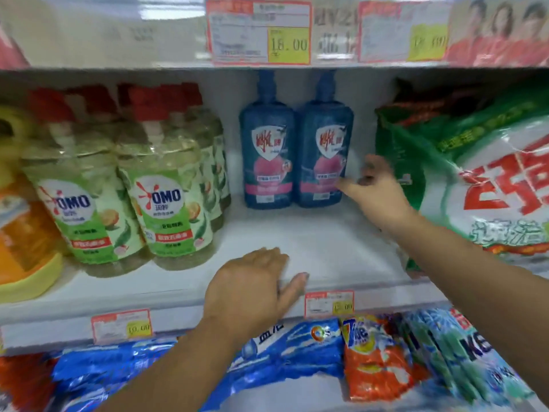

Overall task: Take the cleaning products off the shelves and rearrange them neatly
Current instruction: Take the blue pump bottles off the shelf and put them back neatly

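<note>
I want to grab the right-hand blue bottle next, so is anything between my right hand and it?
Nothing visible. Your right hand is already at the right-hand blue bottle, by its lower label; the green bag lies on the hand's other side.

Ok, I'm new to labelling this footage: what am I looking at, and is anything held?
There is no machine: a person wears one camera on the head, looking down at their own hands before a shop shelf. The left hand lies flat on the shelf's front edge. The right hand reaches to the right blue bottle, beside the left blue bottle; it is blurred but seems to hold nothing. OMO bottles stand left, a green bag right, washing-powder bags below.
</note>
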Demonstrator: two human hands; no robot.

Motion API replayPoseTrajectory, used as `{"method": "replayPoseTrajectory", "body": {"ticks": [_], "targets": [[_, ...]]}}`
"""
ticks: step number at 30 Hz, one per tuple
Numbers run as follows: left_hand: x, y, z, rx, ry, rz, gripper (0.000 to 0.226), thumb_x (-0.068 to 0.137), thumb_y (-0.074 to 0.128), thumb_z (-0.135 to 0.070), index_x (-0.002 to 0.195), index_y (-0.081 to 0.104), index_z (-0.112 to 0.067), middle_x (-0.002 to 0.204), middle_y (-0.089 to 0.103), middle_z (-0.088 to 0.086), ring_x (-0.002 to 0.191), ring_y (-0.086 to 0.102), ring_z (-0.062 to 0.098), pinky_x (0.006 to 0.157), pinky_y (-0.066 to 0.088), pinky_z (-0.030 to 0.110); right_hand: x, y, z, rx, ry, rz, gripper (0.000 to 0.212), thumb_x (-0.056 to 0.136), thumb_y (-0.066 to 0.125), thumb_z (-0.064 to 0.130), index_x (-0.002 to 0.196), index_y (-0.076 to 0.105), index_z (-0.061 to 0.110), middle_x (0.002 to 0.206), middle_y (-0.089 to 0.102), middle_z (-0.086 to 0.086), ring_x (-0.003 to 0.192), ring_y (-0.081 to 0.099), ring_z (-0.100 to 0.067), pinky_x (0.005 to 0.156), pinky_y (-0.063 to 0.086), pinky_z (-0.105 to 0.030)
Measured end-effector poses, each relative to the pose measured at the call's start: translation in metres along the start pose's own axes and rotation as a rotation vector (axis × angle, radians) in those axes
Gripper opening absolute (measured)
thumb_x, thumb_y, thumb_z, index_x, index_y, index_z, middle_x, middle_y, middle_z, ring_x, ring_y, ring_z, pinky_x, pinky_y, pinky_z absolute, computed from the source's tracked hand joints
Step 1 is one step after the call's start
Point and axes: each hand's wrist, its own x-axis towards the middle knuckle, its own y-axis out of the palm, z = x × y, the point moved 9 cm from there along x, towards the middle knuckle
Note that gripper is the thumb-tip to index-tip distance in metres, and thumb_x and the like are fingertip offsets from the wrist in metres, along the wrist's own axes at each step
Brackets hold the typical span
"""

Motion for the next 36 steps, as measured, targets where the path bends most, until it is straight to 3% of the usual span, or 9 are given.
{"method": "replayPoseTrajectory", "body": {"ticks": [6, 11, 15, 18, 21, 25, 30, 32, 36], "targets": [[-0.001, 0.004, 0.001, 0.015, -0.01, -0.032, 0.068, 0.099, 0.021, -0.062, 0.107, 0.076, -0.022, 0.113, 0.074, -0.001, 0.105, 0.07, 0.015, 0.08, 0.058, 0.033, 0.083, 0.046, -0.044, 0.035, 0.111, 0.058, 0.114, 0.063, 0.092, 0.039, 0.153, 0.023, 0.025, 0.152, 0.043, -0.001, 0.135, 0.046, -0.023, 0.112, 0.038, -0.041], [0.001, 0.002, 0.004, 0.03, -0.011, -0.064, 0.066, 0.099, 0.023, -0.061, 0.107, 0.076, -0.023, 0.114, 0.073, -0.002, 0.105, 0.07, 0.014, 0.081, 0.059, 0.033, 0.093, 0.065, -0.051, 0.197, 0.03, 0.03, 0.103, 0.061, 0.094, 0.024, 0.144, 0.033, 0.027, 0.135, 0.053, 0.008, 0.122, 0.052, -0.014, 0.107, 0.046, -0.04], [-0.001, -0.001, 0.001, 0.027, 0.0, -0.105, 0.066, 0.1, 0.023, -0.06, 0.108, 0.076, -0.022, 0.115, 0.073, -0.001, 0.105, 0.07, 0.015, 0.081, 0.06, 0.034, 0.091, 0.056, -0.055, 0.097, 0.084, -0.091, 0.121, 0.043, 0.095, 0.048, 0.142, 0.028, 0.031, 0.137, 0.048, 0.004, 0.121, 0.052, -0.016, 0.103, 0.048, -0.038], [0.0, -0.001, 0.001, 0.025, 0.009, -0.124, 0.066, 0.1, 0.023, -0.06, 0.108, 0.076, -0.021, 0.114, 0.073, 0.0, 0.104, 0.071, 0.016, 0.08, 0.06, 0.034, 0.095, 0.051, -0.062, 0.076, 0.17, 0.011, 0.135, 0.03, 0.092, 0.065, 0.144, 0.026, 0.038, 0.138, 0.051, 0.004, 0.121, 0.056, -0.018, 0.1, 0.051, -0.044], [0.001, -0.001, 0.0, 0.035, 0.016, -0.162, 0.068, 0.101, 0.022, -0.059, 0.107, 0.076, -0.019, 0.113, 0.074, 0.001, 0.104, 0.071, 0.017, 0.079, 0.059, 0.034, 0.086, 0.055, -0.051, 0.211, 0.167, 0.125, 0.106, 0.054, 0.095, 0.043, 0.142, 0.037, 0.031, 0.122, 0.063, 0.011, 0.101, 0.064, -0.007, 0.084, 0.056, -0.03], [-0.001, 0.0, 0.0, 0.044, 0.017, -0.176, 0.069, 0.1, 0.021, -0.059, 0.105, 0.077, -0.02, 0.111, 0.074, 0.001, 0.102, 0.071, 0.017, 0.079, 0.057, 0.031, 0.063, 0.051, -0.032, 0.162, 0.102, 0.024, 0.095, 0.061, 0.091, 0.047, 0.138, 0.036, 0.029, 0.11, 0.055, 0.02, 0.086, 0.056, 0.003, 0.063, 0.044, -0.015], [-0.002, -0.007, 0.001, -0.01, -0.001, -0.196, 0.06, 0.096, 0.032, -0.06, 0.108, 0.072, -0.018, 0.095, 0.076, 0.0, 0.087, 0.073, 0.018, 0.067, 0.057, 0.03, 0.016, 0.034, -0.022, 0.163, 0.059, -0.016, 0.096, 0.046, 0.093, 0.057, 0.127, 0.05, 0.028, 0.11, 0.067, 0.016, 0.094, 0.067, -0.005, 0.085, 0.057, -0.033], [0.001, -0.015, 0.002, -0.037, -0.071, -0.124, 0.066, 0.089, 0.033, -0.069, 0.124, 0.062, -0.021, 0.093, 0.075, -0.004, 0.081, 0.071, 0.015, 0.063, 0.053, 0.027, -0.002, 0.027, -0.015, 0.204, 0.068, 0.002, 0.097, 0.038, 0.094, 0.057, 0.123, 0.057, 0.027, 0.106, 0.073, 0.011, 0.092, 0.072, -0.008, 0.086, 0.059, -0.038], [0.0, -0.025, 0.007, -0.342, -0.22, 0.016, 0.085, 0.078, 0.034, -0.08, 0.15, 0.013, -0.041, 0.132, 0.055, -0.018, 0.119, 0.052, 0.007, 0.08, 0.04, 0.026, -0.044, 0.018, 0.02, 0.32, 0.088, 0.057, 0.071, 0.056, 0.095, 0.036, 0.116, 0.061, 0.023, 0.099, 0.075, 0.007, 0.083, 0.074, -0.006, 0.073, 0.06, -0.026]]}}
